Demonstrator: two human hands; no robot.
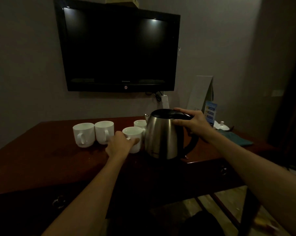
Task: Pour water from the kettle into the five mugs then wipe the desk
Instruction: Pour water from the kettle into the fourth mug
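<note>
A steel kettle [162,138] with a black lid and handle stands upright on the dark wooden desk [41,159]. My right hand [193,121] grips the top of its handle. My left hand [120,145] holds a white mug [133,133] by its handle, just left of the kettle. Two more white mugs [83,134] [104,132] stand side by side further left. Another mug [140,123] sits behind, partly hidden by the kettle. A teal cloth [235,139] lies on the desk at the right.
A black television [118,50] hangs on the wall above the desk. At the back right are a white lidded dish [221,126], a blue leaflet stand [210,113] and a white card. Drawer ring pulls [58,201] face me along the desk's front.
</note>
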